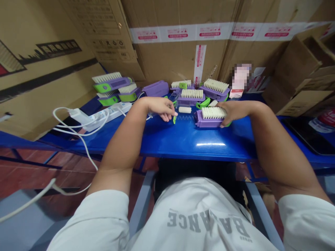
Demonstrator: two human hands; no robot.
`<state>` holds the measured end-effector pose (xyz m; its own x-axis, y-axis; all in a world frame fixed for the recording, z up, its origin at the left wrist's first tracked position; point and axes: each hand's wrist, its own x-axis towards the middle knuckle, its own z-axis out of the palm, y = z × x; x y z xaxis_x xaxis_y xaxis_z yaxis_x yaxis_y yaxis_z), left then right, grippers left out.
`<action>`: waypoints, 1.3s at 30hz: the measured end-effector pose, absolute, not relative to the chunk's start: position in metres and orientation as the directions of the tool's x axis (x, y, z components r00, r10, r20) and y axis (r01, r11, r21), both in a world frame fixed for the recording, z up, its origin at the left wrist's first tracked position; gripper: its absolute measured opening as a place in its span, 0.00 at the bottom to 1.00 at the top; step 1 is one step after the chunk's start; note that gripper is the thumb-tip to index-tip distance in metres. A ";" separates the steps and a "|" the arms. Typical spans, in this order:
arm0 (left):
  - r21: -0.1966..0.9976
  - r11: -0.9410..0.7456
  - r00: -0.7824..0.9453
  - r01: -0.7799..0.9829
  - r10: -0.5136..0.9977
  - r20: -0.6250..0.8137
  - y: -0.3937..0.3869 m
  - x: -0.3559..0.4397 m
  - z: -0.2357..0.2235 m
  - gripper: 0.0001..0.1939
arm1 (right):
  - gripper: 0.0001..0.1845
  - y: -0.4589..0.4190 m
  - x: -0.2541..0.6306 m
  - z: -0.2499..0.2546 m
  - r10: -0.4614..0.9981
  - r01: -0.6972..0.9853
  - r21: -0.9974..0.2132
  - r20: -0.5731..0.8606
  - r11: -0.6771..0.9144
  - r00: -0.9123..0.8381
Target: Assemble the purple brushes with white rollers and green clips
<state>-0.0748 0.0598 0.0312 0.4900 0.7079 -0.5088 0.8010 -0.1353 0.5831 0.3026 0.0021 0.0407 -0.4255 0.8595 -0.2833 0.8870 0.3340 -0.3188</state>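
Note:
My right hand (235, 112) grips the end of a purple brush with cream bristles (210, 117), which lies flat on the blue table (183, 139). A green part (229, 123) shows beneath that hand. My left hand (159, 108) curls over a slim green plastic part (174, 119), which shows past the fingertips. Just right of those fingers lie a row of tiny metal springs (185, 118) and a cream cylindrical piece (185, 109). Several more purple brushes (192, 97) stand just beyond, with a green handle (203, 103) among them.
More purple-and-green brushes (112, 87) and a purple casing (156, 88) sit at the back left. A white power strip (110, 113) with white cables lies at the left. Large cardboard boxes (178, 52) wall off the back, and a dark tablet (306, 136) lies at the right.

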 end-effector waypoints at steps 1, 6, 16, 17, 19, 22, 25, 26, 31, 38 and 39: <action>0.586 -0.090 0.456 0.805 0.725 -0.516 0.059 -0.075 0.031 0.24 | 0.41 0.002 0.302 0.041 0.859 0.886 -0.320 -0.283 0.334 -0.426; 0.573 -0.002 0.395 0.820 0.726 -0.563 0.057 -0.070 0.029 0.18 | 0.39 0.001 0.301 0.042 0.855 0.881 -0.323 -0.279 0.347 -0.438; 0.565 -0.031 0.428 0.824 0.688 -0.586 0.051 -0.060 0.028 0.16 | 0.37 -0.001 0.300 0.044 0.861 0.888 -0.320 -0.283 0.331 -0.423; 0.571 -0.020 0.425 0.821 0.690 -0.587 0.051 -0.059 0.028 0.15 | 0.37 -0.001 0.300 0.044 0.859 0.887 -0.324 -0.287 0.329 -0.423; 0.577 -0.005 0.421 0.817 0.690 -0.589 0.051 -0.058 0.027 0.14 | 0.38 -0.001 0.300 0.044 0.857 0.886 -0.331 -0.292 0.326 -0.424; 0.576 -0.015 0.429 0.817 0.682 -0.592 0.054 -0.058 0.023 0.16 | 0.39 0.000 0.300 0.043 0.857 0.883 -0.337 -0.287 0.327 -0.427; 0.580 -0.049 0.458 0.813 0.668 -0.587 0.059 -0.061 0.018 0.23 | 0.40 0.000 0.300 0.043 0.861 0.888 -0.327 -0.288 0.322 -0.419; 0.590 -0.059 0.471 0.806 0.667 -0.577 0.061 -0.063 0.017 0.26 | 0.40 0.000 0.300 0.043 0.863 0.891 -0.321 -0.290 0.320 -0.414; 0.656 -0.078 0.538 0.751 0.647 -0.540 0.068 -0.066 0.012 0.47 | 0.39 0.000 0.301 0.043 0.856 0.883 -0.324 -0.283 0.340 -0.433; 0.679 -0.042 0.546 0.733 0.632 -0.550 0.068 -0.065 0.013 0.46 | 0.40 -0.001 0.300 0.044 0.861 0.891 -0.320 -0.292 0.322 -0.416; 0.679 -0.051 0.552 0.732 0.628 -0.548 0.068 -0.065 0.013 0.45 | 0.40 0.000 0.300 0.044 0.862 0.892 -0.318 -0.290 0.322 -0.415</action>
<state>-0.0646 0.0684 0.0128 0.5524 0.6281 -0.5480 0.7321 -0.0511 0.6793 0.3000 -0.0005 0.0438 -0.4152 0.8622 -0.2902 0.8917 0.3224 -0.3178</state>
